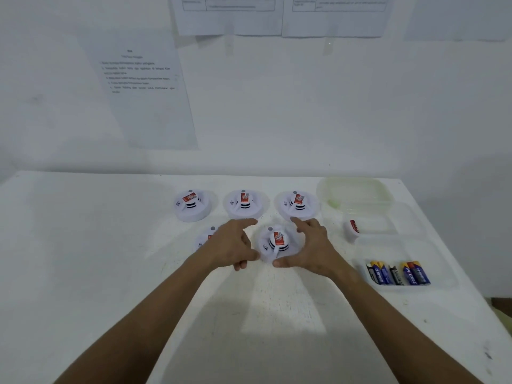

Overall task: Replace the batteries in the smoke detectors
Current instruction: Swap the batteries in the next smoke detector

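Observation:
Several white round smoke detectors with red labels lie on the white table (110,245). Three form a back row: left (191,206), middle (243,203), right (297,205). A front detector (277,243) sits between my hands. My left hand (232,245) is at its left rim, thumb by the edge and index finger stretched forward. My right hand (313,245) flanks its right side, thumb and index finger spread round the rim. Neither hand clearly grips it. My left hand partly hides another detector (205,238). Several blue and black batteries (399,273) lie in a clear tray (443,284).
A pale green lidded container (354,195) stands at the back right. A small white part with a red label (352,230) lies beside the clear trays. Printed sheets (144,87) hang on the wall behind. The table's right edge runs close to the trays.

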{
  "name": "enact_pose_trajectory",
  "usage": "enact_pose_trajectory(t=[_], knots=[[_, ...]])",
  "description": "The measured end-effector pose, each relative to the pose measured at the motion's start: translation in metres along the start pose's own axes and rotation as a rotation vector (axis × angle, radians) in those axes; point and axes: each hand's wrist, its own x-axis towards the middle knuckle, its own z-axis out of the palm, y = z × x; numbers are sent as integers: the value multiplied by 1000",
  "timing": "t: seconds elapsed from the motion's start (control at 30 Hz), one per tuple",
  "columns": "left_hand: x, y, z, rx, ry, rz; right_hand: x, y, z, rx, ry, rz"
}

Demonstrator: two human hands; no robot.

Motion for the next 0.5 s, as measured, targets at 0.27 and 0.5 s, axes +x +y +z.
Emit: enact_pose_trajectory(t=[0.27, 0.5], knots=[[-27, -44, -77, 171, 202, -21, 18, -68, 25, 45, -204, -193], [-35, -84, -79, 233, 108, -85, 37, -90, 72, -54, -309, -155]])
